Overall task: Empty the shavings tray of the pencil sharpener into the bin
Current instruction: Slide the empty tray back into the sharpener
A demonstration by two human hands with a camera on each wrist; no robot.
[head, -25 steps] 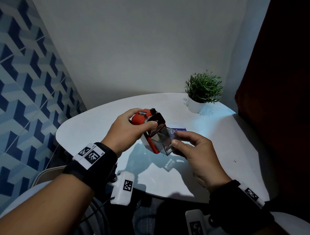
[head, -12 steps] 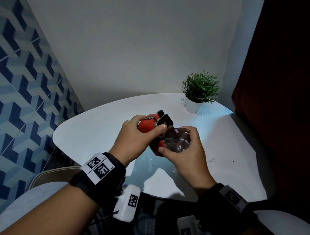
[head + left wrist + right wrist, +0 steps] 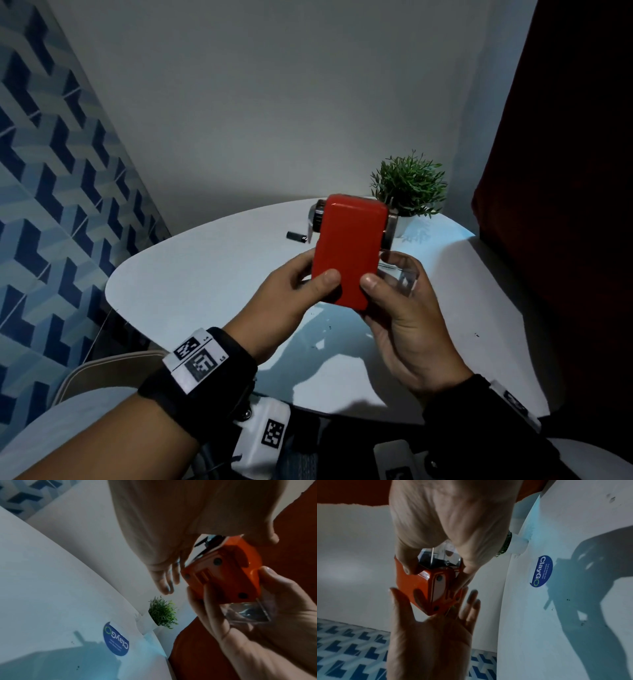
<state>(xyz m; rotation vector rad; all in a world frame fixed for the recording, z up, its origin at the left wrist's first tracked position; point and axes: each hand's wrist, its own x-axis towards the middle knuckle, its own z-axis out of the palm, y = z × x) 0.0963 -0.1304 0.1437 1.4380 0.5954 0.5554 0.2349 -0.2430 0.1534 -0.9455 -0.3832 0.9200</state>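
Note:
Above the white table [image 3: 205,274] I hold the red pencil sharpener [image 3: 349,250] upright, its flat red side facing me. My left hand [image 3: 301,287] grips its lower left, thumb on the red face. A black crank handle [image 3: 296,236] sticks out to the left. My right hand [image 3: 394,298] has its thumb on the red body and its fingers curled round the clear shavings tray [image 3: 400,277]. The tray [image 3: 245,611] juts from the sharpener's [image 3: 223,574] end, with dark shavings inside. The right wrist view shows the tray [image 3: 438,555] between my right thumb and fingers. No bin is in view.
A small potted plant [image 3: 409,192] stands at the table's far right. A blue round sticker [image 3: 115,639] lies on the tabletop below my hands, with a few dark specks near it. A dark red curtain [image 3: 565,171] hangs on the right, a blue patterned wall [image 3: 51,205] on the left.
Both hands have raised the sharpener and turned it, so its flat red side now faces me. My right hand has shifted from the tray's front to wrap round the tray.

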